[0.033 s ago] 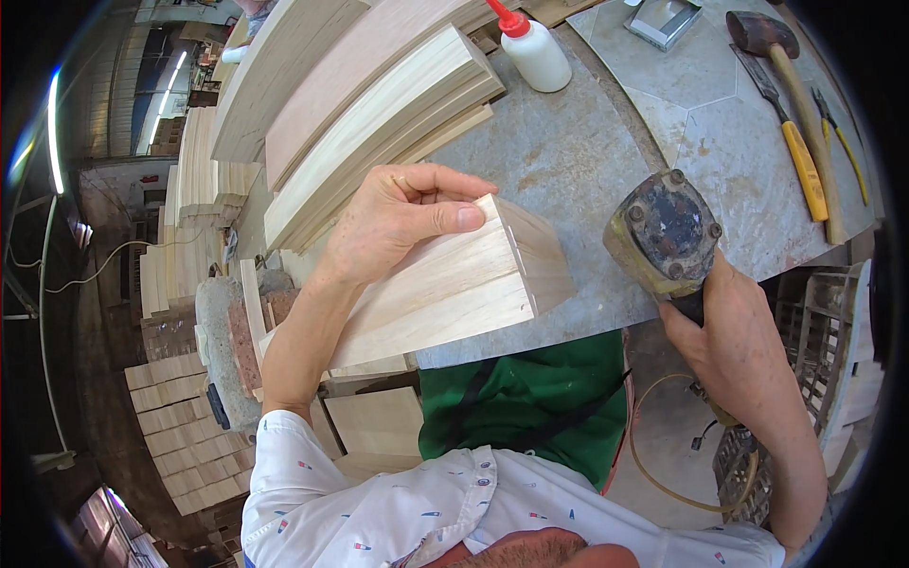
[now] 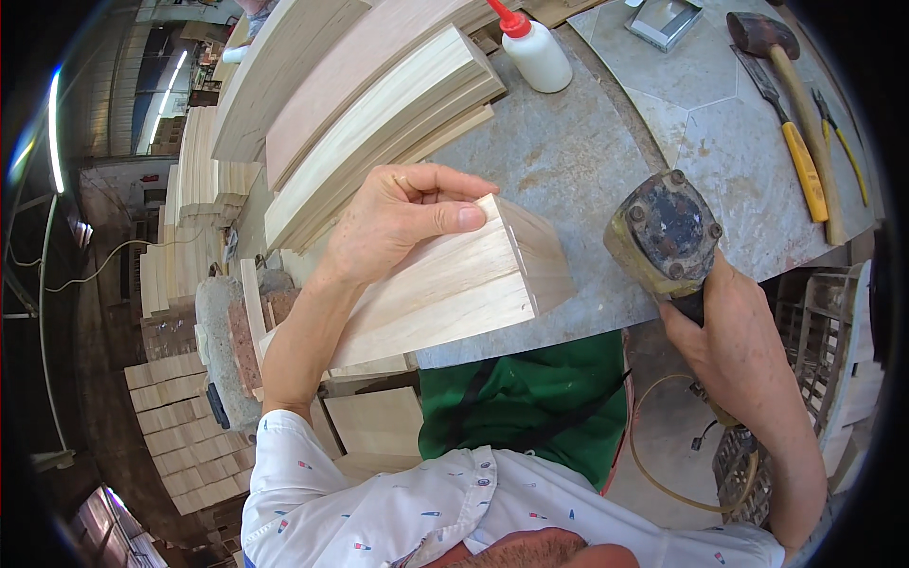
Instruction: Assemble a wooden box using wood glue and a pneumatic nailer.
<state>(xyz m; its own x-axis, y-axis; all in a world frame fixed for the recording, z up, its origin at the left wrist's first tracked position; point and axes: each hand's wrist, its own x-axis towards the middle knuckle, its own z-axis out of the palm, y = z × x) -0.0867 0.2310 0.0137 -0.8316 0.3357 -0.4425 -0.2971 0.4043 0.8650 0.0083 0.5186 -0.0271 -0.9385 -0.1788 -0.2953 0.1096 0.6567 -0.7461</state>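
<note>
My left hand (image 2: pixel 398 222) grips the top edge of a pale wooden box (image 2: pixel 445 289), thumb on the near board and fingers behind it. Two boards meet at a corner there, with the end board standing on the metal tabletop (image 2: pixel 606 123). My right hand (image 2: pixel 734 331) is wrapped round the handle of a pneumatic nail gun (image 2: pixel 663 227), worn yellow and black with a bolted cap. The gun is held to the right of the box, apart from it. Its nose is hidden beneath the body.
Stacked pale boards (image 2: pixel 379 133) lie at the back left. A white glue bottle (image 2: pixel 537 57) with a red cap stands behind the box. At the far right are a mallet (image 2: pixel 781 66), a yellow-handled chisel (image 2: pixel 800 161) and pliers (image 2: pixel 843 142). A hose (image 2: pixel 636 445) loops below the gun beside a crate (image 2: pixel 819 312).
</note>
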